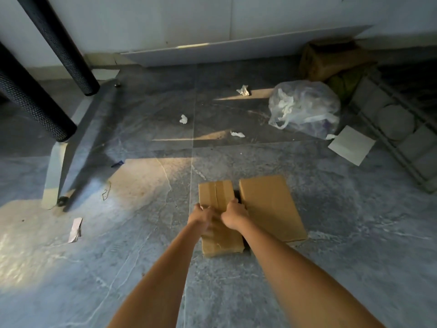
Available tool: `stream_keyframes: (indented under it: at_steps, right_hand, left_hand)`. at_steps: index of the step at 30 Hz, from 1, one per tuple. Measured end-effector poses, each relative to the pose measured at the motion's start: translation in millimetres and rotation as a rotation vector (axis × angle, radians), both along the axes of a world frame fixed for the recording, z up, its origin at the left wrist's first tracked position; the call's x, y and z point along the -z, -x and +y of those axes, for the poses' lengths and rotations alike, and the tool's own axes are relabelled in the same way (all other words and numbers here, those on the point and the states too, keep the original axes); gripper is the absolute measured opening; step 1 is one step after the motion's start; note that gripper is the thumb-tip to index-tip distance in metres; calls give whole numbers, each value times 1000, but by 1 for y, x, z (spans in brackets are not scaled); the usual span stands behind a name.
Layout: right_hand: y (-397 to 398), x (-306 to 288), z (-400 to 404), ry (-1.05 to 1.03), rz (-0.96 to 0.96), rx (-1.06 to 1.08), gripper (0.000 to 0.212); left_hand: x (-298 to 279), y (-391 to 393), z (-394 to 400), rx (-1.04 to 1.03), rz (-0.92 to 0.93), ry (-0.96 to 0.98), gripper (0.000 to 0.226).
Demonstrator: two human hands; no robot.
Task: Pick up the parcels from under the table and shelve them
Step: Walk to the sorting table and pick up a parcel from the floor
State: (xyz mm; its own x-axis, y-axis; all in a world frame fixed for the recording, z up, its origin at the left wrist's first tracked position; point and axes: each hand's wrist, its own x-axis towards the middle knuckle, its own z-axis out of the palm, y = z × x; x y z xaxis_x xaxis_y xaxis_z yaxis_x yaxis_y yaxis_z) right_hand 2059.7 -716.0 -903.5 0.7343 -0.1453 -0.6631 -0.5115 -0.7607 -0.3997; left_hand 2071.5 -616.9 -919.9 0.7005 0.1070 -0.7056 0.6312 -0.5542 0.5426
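Note:
Two flat brown cardboard parcels lie side by side on the grey tiled floor. The narrower taped parcel (pixel 216 192) is on the left, the wider parcel (pixel 269 207) on the right. My left hand (pixel 201 215) grips the left edge of the narrow parcel. My right hand (pixel 234 214) grips its right edge, in the gap between the two parcels. The middle of the narrow parcel is hidden under my hands.
Black table legs (pixel 61 43) and a white foot (pixel 53 176) stand at the left. A clear plastic bag (pixel 305 107), a white paper sheet (pixel 351 144), a brown sack (pixel 331 58) and a white rack (pixel 397 129) lie at the right. Scraps of tissue (pixel 243 90) dot the floor.

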Motion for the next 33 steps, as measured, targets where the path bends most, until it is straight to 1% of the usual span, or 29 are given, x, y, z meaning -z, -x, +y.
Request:
stream_keyframes:
  at_steps: [4, 7, 10, 14, 17, 19, 21, 24, 26, 27, 30, 31, 33]
  right_hand:
    - [5, -18, 4, -50, 4, 28, 78]
    - [15, -57, 10, -74, -25, 35, 76]
    - [32, -111, 13, -77, -20, 37, 72]
    - [57, -190, 10, -23, 31, 35, 49]
    - [81, -255, 7, -3, 59, 46, 48]
    - [100, -296, 5, 5, 39, 82, 49]
    - [124, -337, 3, -41, 30, 158, 43]
    - [158, -402, -4, -148, 28, 273, 36]
    - [182, -448, -6, -217, -5, 346, 36]
    - [195, -471, -6, -242, -19, 388, 35]
    - [230, -527, -6, -314, -44, 473, 33]
    - [241, -542, -5, -349, -43, 494, 36]
    - [261, -569, -3, -434, -45, 563, 47]
  left_hand:
    - [-16, 7, 3, 28, 19, -25, 63]
    - [-57, 18, 10, 52, 11, -65, 69]
    - [-117, 35, 17, 67, -12, -83, 70]
    - [-209, 68, 24, 31, -22, -43, 63]
    - [-279, 90, 26, 39, -17, -57, 57]
    - [-329, 107, 25, 131, -5, -84, 59]
    - [-379, 127, 25, 166, -9, -90, 74]
    - [-442, 154, 27, 116, 44, -73, 82]
    - [-478, 170, 30, 94, 96, -55, 102]
    - [-498, 178, 31, 108, 111, -37, 106]
    - [-557, 204, 34, 141, 96, -68, 97]
    - [-573, 213, 36, 142, 79, -61, 96]
    - [-596, 228, 39, 138, 48, -24, 95]
